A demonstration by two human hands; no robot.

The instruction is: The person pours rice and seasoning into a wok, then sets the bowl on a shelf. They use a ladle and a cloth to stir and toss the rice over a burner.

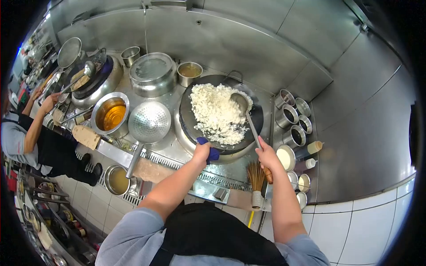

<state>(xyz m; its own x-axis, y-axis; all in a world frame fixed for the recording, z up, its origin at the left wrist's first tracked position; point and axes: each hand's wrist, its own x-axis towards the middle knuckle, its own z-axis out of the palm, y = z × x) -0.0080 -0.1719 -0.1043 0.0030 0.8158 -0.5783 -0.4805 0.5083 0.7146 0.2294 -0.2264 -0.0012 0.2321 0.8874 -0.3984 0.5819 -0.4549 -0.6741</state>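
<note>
A large wok [186, 116] on the burner holds a heap of white rice [217, 111]. At the wok's near edge, my left hand [202, 151] is closed around a folded blue cloth [213, 154]; the part of the wok beneath the cloth is hidden. My right hand [267, 155] grips the long handle of a ladle [252, 124], whose wooden end shows below the fist. The ladle's bowl rests in the right side of the rice. Below and left of that hand is a bristle wok brush [256, 181].
Left of the wok are a perforated strainer [149, 122], a pot of orange liquid [100, 111] and a lidded pot [153, 75]. Several seasoning containers [294, 135] and squeeze bottles [314, 147] stand at right. Another person [40, 142] works at a second wok at far left.
</note>
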